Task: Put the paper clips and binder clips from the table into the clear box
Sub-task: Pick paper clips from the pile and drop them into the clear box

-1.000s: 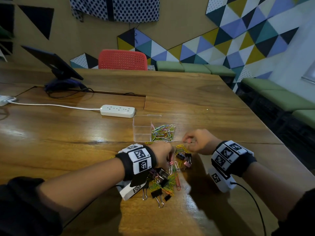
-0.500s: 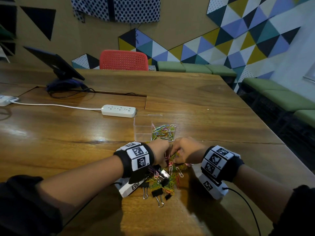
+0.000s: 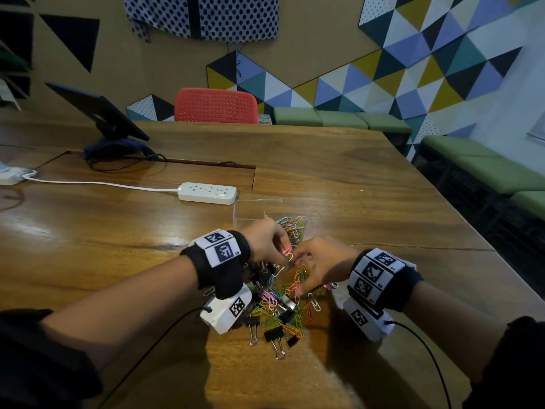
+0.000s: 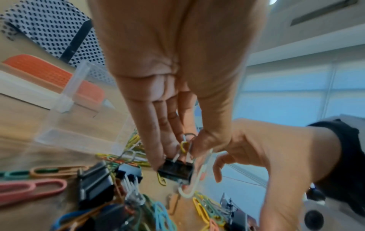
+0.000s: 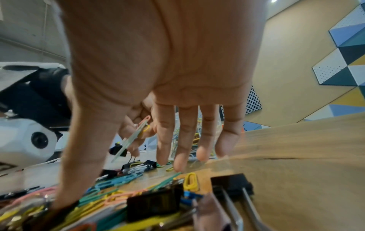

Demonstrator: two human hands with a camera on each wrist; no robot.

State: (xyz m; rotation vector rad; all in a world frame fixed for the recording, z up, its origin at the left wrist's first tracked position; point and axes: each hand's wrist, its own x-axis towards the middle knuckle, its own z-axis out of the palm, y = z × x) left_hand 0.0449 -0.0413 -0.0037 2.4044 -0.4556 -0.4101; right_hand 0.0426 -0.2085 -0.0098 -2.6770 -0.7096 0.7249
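Note:
A clear box (image 3: 247,212) stands on the wooden table, with coloured paper clips (image 3: 292,228) heaped in its right part. In front of it lies a pile of paper clips and black binder clips (image 3: 280,311). My left hand (image 3: 283,252) is raised between pile and box. In the left wrist view it pinches a black binder clip (image 4: 175,169), with a yellow and a white paper clip caught on it. My right hand (image 3: 300,280) is spread over the pile, straight fingers (image 5: 178,150) touching clips and table, holding nothing.
A white power strip (image 3: 207,192) with its cord lies just behind the box. A tablet on a stand (image 3: 100,113) sits at the back left. A red chair (image 3: 215,106) and green benches (image 3: 486,163) border the table. Loose binder clips (image 3: 272,335) lie toward me.
My right hand has come back from the box's front edge to the pile and spread out. My left hand has risen from the pile with the binder clip, toward the box.

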